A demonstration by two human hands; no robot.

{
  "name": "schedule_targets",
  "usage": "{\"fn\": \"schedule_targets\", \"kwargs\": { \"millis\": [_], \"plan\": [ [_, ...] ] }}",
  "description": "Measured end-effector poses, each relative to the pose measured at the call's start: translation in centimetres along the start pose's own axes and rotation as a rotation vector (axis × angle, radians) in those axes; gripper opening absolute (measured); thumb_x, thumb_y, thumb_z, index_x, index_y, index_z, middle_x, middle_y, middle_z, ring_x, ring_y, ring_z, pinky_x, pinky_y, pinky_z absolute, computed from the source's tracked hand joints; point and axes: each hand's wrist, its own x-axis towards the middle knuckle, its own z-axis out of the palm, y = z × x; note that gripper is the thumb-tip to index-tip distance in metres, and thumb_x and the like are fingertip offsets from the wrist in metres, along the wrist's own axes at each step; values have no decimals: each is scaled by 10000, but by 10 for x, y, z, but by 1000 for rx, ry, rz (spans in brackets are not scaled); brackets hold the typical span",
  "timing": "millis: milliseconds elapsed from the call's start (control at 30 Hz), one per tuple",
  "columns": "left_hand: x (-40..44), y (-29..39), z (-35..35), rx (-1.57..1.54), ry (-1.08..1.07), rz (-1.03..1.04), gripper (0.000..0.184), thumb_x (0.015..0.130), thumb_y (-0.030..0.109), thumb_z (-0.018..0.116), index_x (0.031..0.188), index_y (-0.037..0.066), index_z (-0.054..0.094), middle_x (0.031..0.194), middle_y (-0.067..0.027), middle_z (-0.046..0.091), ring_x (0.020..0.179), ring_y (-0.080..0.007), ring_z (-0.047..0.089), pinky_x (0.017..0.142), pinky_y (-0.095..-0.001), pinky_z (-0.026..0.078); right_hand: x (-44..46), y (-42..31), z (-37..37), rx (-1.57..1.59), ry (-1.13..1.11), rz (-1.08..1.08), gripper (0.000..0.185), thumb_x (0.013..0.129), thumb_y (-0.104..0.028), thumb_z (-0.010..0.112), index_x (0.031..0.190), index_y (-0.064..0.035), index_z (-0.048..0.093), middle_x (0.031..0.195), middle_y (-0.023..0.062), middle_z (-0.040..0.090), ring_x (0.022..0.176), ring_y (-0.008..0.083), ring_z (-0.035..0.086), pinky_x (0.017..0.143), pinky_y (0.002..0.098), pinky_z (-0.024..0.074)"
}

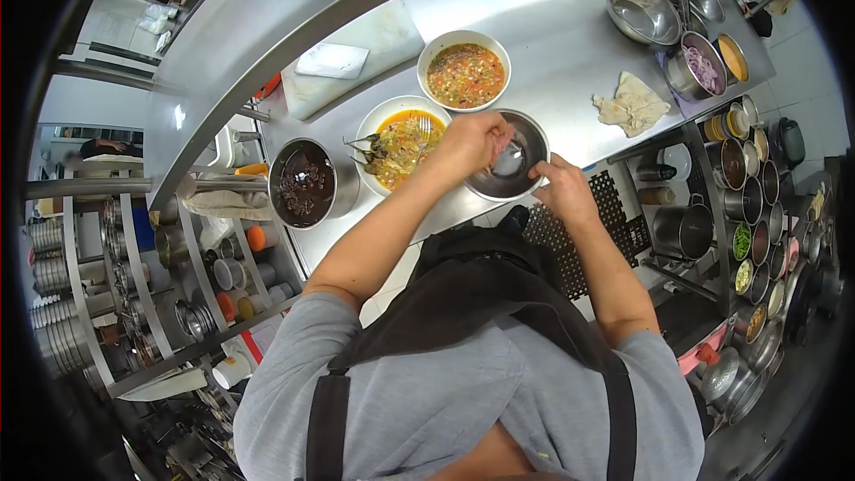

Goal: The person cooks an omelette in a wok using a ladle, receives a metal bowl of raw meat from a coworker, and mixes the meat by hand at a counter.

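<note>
My left hand [471,144] is over the left rim of a metal bowl [529,176], its fingers pinched together; what they hold, if anything, is too small to name. My right hand [565,190] grips the bowl's right rim. Something pale lies in the bowl's bottom. Left of it, a white bowl [378,116] holds a yellow-orange mixture [401,144], with a fork [424,130] and dark-tipped utensils or pieces at its left side. Behind stands another white bowl [504,61] of chopped red and green mixture [465,74].
A pot [303,183] of dark contents stands at left. Behind it are a cutting board [392,31] and a metal-looking slab [332,61]. A cloth [631,105] lies at right, near metal bowls [641,7] and a pot of sliced onion [700,69]. Shelves flank the counter.
</note>
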Motion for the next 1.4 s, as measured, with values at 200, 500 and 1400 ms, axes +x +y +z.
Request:
{"fn": "schedule_targets", "kwargs": {
  "millis": [200,500,1400],
  "plan": [
    [-8,-7,-46,153,-90,46,246,793,26,580,1034,31,630,1003,-161,661,914,-281,651,793,-355,513,21,-22,-5,-36,44,-34,219,606,-52,731,807,-54,645,868,126,622,710,312,627,680,397,516],
    [-23,-30,-26,235,69,419,327,754,52,628,1080,36,635,985,-145,639,909,-340,591,814,-406,486,20,-67,0,-36,116,-166,225,597,-55,740,801,-68,644,822,119,607,676,312,616,647,394,518],
    [-29,-39,-20,491,-125,417,118,734,50,602,811,1,677,828,-189,654,801,-358,630,747,-430,504,-4,-87,22,-118,196,-34,216,609,-69,720,816,-97,661,795,114,593,723,316,613,671,409,513]
  ]
}}
